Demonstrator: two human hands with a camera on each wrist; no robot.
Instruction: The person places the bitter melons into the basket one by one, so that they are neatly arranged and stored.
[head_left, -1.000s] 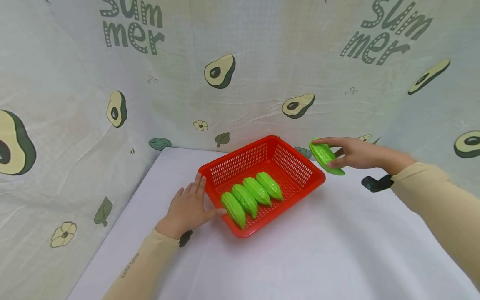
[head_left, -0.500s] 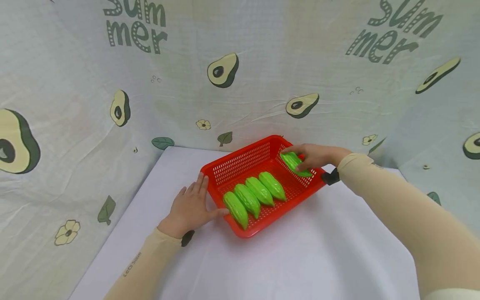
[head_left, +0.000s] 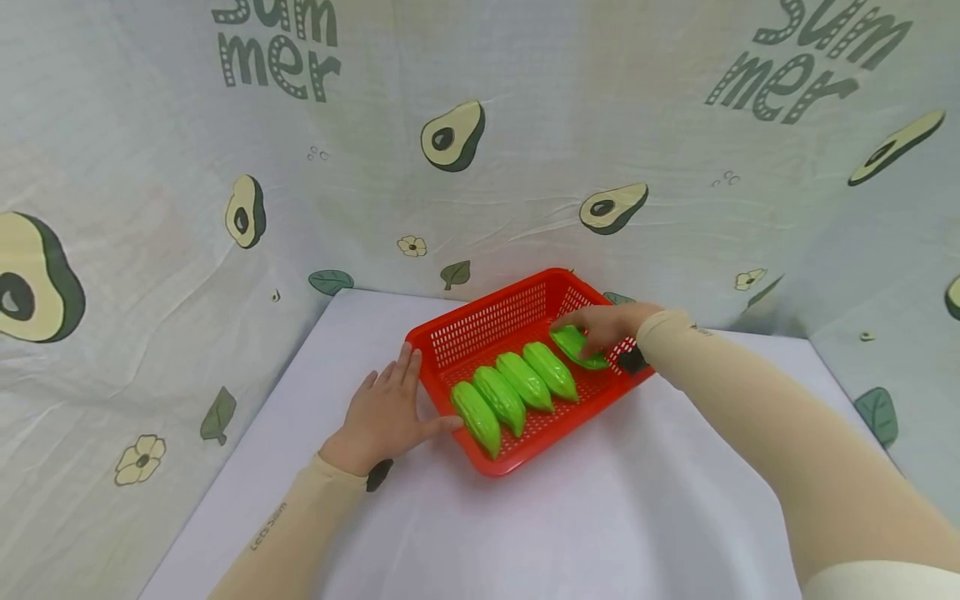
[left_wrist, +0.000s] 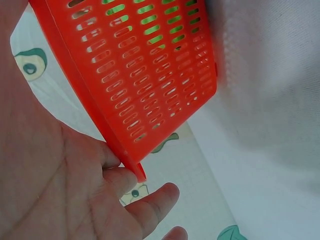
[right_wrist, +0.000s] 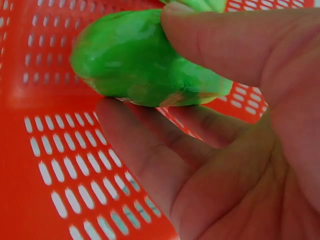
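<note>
A red slotted plastic basket [head_left: 537,448] stands at an angle on the white-covered table. Along its left and middle part, several bright green bitter melons [head_left: 525,382] lie side by side in a slanted row. My right hand [head_left: 602,327] reaches into the right end of the basket and holds another bitter melon [right_wrist: 132,57] between thumb and fingers, low inside; the hand covers part of it in the head view. My left hand [head_left: 378,419] rests against the basket's left end, its fingers extended and touching the rim [left_wrist: 131,167].
Behind the basket and at both sides hangs pale cloth [head_left: 525,75] printed with avocados, leaves and lettering. White cloth [head_left: 570,533] covers the table in front. Dark wrist straps show below both hands.
My right hand has carried the bitter melon leftward from outside the basket, over the right rim and down into it. The left hand has stayed at the rim.
</note>
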